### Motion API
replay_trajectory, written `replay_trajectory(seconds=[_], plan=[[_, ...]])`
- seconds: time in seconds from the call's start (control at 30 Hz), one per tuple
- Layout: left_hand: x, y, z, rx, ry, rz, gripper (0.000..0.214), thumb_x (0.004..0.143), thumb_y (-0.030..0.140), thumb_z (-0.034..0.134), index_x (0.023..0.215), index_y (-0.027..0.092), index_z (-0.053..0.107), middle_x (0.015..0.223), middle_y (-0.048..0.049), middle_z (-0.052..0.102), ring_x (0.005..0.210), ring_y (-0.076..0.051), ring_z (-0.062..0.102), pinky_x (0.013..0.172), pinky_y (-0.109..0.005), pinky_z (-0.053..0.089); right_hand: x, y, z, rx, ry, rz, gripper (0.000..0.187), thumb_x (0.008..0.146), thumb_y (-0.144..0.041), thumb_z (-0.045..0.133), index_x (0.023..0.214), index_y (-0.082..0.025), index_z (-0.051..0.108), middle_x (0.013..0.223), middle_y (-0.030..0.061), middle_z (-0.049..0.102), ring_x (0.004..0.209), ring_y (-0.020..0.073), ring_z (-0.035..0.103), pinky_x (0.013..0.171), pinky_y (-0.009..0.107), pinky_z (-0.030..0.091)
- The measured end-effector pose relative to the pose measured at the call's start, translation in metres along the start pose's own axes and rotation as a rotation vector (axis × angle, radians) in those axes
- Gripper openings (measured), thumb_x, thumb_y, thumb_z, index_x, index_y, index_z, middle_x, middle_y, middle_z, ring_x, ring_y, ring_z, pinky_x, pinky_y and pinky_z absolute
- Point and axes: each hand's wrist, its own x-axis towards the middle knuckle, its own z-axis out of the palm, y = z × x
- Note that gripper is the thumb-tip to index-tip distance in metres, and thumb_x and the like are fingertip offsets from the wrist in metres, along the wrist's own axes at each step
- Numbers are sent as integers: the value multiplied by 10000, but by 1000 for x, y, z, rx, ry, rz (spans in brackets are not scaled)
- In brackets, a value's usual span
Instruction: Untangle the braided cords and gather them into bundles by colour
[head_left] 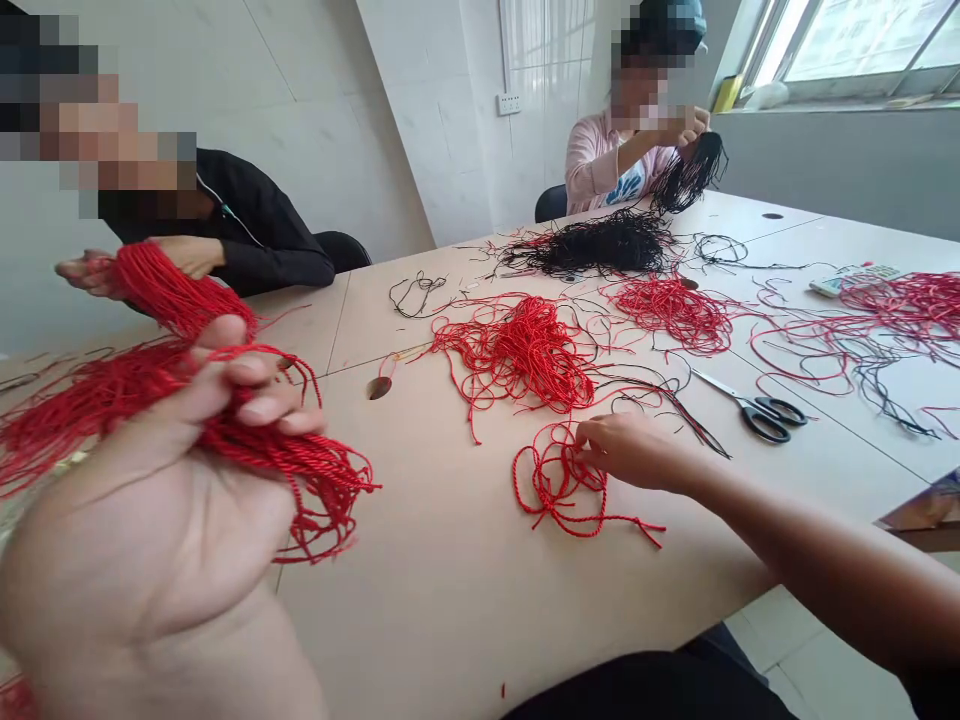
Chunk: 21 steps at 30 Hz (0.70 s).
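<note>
My left hand (pixel 202 450), large in the near left, has its fingers curled round a bundle of red cords (pixel 330 475). The cord ends hang out past the fingertips in loops. Farther right, my right hand (pixel 615 450) reaches down to a small loose pile of red cord (pixel 555 490) on the table. Its fingers are bent together at the pile's upper right edge, and the cord partly hides behind them. Just beyond lies a bigger heap of tangled red cords (pixel 536 355).
Black-handled scissors (pixel 772 415) lie open on the table (pixel 420 600). Beyond are black cords (pixel 600 243) and more red cords (pixel 675 315). One person (pixel 262 205) at left holds red cords; another person (pixel 589 160) at the far side holds black cords. A cable hole (pixel 379 388) pierces the tabletop.
</note>
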Motion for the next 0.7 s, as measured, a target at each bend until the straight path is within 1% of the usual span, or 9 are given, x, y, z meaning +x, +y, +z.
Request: replay_trajectory(seconds=[0.1,0.17,0.2,0.3,0.37,0.4,0.47,0.6,0.7], plan=[[-10,-13,22,-82,-54,-45,406,903,-15,351,983,217,674,621,5,594,488,-79,557,444,-148,513,1,-3,-12,99,6,-38,187,870,-225,517,699,-172,573,656,19,601,580,116,486,549,245,339],[-13,-18,30,-43,-42,-91,408,879,-22,365,982,203,690,610,-7,582,470,-81,530,421,-147,498,-1,-9,-30,193,55,-83,227,918,-333,480,769,-177,553,697,10,591,610,109,504,559,236,388],[-13,-21,32,-18,-29,-106,399,871,-18,377,984,194,696,604,-6,577,455,-76,510,408,-143,486,-3,-14,-40,282,86,-121,257,935,-385,468,803,-178,544,713,11,591,624,107,523,562,233,414],[-11,-32,31,88,-38,-144,296,832,29,499,982,192,696,609,4,586,455,-73,498,408,-143,467,-12,-32,-65,719,161,-274,273,942,-436,520,848,-181,536,746,17,624,636,98,590,544,213,466],[-10,-41,29,156,-109,-159,269,780,64,613,1005,197,677,641,5,621,481,-78,520,442,-150,471,-17,-46,-74,998,194,-363,228,929,-396,586,848,-187,545,802,20,666,642,89,634,522,186,481],[-10,-46,27,187,-148,-166,295,755,81,661,1026,196,662,664,1,641,497,-81,531,460,-155,473,-19,-53,-78,1077,211,-385,213,927,-381,603,848,-192,548,831,18,683,647,86,651,510,171,486],[-10,-56,26,239,-207,-183,387,720,113,723,1084,202,628,695,-1,666,516,-85,538,485,-165,467,-22,-65,-82,1179,255,-421,188,926,-361,617,857,-197,556,852,8,705,633,77,669,492,146,497],[-12,-71,24,330,-303,-269,539,709,103,733,1201,240,563,793,-2,699,566,-91,544,544,-192,461,-23,-84,-91,1251,333,-471,160,946,-319,589,837,-203,571,845,-19,716,625,66,690,508,121,527],[-15,-80,21,331,-468,-354,559,707,106,732,1220,252,566,845,-11,711,621,-112,561,588,-223,459,-22,-95,-95,1305,338,-513,181,985,-267,513,828,-196,569,880,-21,719,720,68,718,583,113,564]])
